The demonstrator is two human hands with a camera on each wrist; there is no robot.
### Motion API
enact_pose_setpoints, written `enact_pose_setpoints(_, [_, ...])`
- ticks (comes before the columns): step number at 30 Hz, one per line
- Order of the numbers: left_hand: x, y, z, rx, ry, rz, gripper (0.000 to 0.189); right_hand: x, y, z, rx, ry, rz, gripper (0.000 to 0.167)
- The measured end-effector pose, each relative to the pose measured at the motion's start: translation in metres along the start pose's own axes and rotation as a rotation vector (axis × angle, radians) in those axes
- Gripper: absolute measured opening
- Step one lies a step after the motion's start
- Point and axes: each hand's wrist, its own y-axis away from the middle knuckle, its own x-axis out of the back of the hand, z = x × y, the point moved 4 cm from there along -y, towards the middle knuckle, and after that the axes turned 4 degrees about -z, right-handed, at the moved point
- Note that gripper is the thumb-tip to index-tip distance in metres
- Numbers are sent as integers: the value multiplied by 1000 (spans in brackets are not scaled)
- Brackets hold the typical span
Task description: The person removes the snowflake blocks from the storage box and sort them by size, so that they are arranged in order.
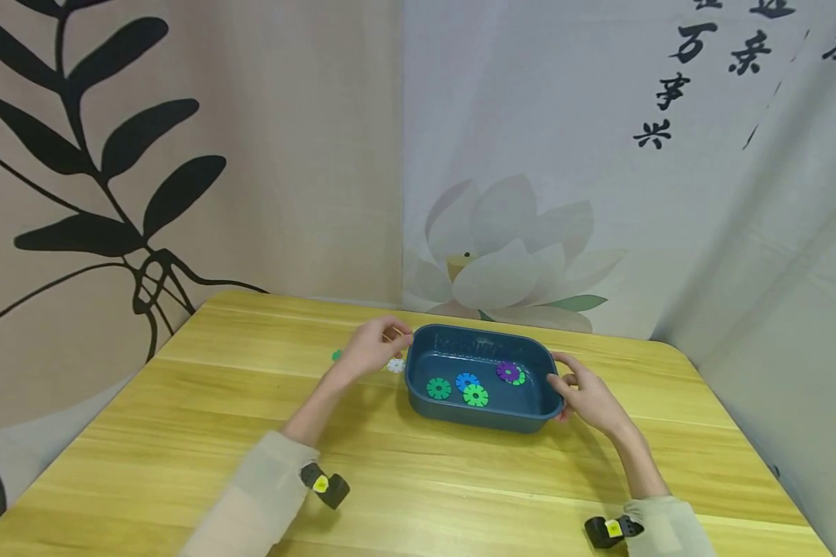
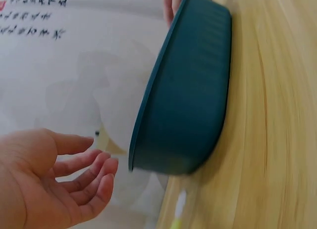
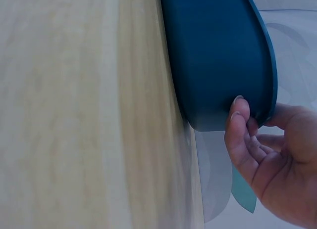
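Note:
A dark blue plastic basin (image 1: 474,416) sits on the wooden table, holding several notched plastic discs: a dark green disc (image 1: 439,388), a blue disc (image 1: 465,380), a light green disc (image 1: 476,396) and a purple disc (image 1: 507,371) overlapping another green one. My right hand (image 1: 588,396) grips the basin's right end, thumb at the rim and fingers against the outer wall, as the right wrist view shows. Beside the left end is my left hand (image 2: 59,182), its fingers loosely bent and apart from the basin in the left wrist view, with nothing in it.
Near my left hand on the wooden table (image 1: 251,387) lie a white disc (image 1: 395,365) and a green disc (image 1: 337,355), partly hidden. Behind the table's far edge hangs a printed curtain (image 1: 320,155) with leaves, a lotus and writing.

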Motion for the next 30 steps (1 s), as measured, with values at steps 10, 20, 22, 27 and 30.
enact_pose_setpoints(10, [-37,-6,28,-49,2,-121,15,0,0,3,-12,11,4,56])
enact_pose_setpoints(20, [-68,-19,27,18,63,-302,19,0,-1,4,-17,16,7,55])
enact_pose_setpoints(22, [-73,-22,24,60,63,-312,19,1,-2,5,-15,17,6,55])
enact_pose_setpoints(27, [-82,-30,18,159,-23,-284,13,1,-3,6,-19,24,10,55])
enact_pose_setpoints(30, [-87,-35,14,224,-96,-278,21,1,-3,7,-20,28,12,55])
